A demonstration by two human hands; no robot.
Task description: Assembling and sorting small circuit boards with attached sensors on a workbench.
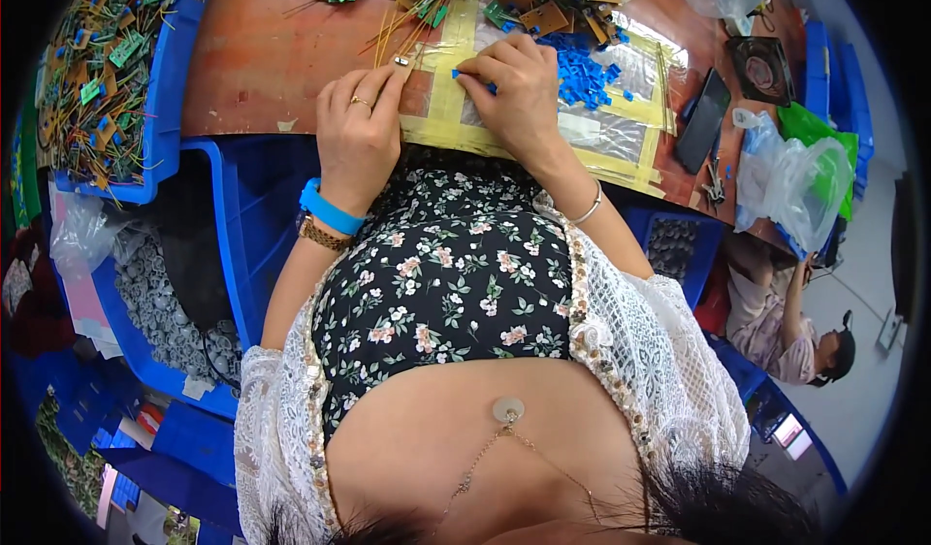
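Note:
My left hand (360,123), with a ring on one finger, is closed in a pinch over the table's near edge. Between its fingertips is a small white connector (401,61), with thin orange wires (385,39) running up toward the boards. My right hand (514,89) pinches a tiny blue plastic piece (456,74) between thumb and forefinger. Just beyond that hand, a loose pile of blue pieces (585,72) lies on a clear sheet edged with yellow tape (465,140). Brown and green circuit boards (543,18) with wires are heaped at the far side.
A blue crate (167,147) of wired boards stands at left, above a blue bin (238,244) with grey parts. At right are a black phone (703,120), keys (715,186), a dark square tray (761,68) and plastic bags (800,181). Another person (786,327) sits beyond.

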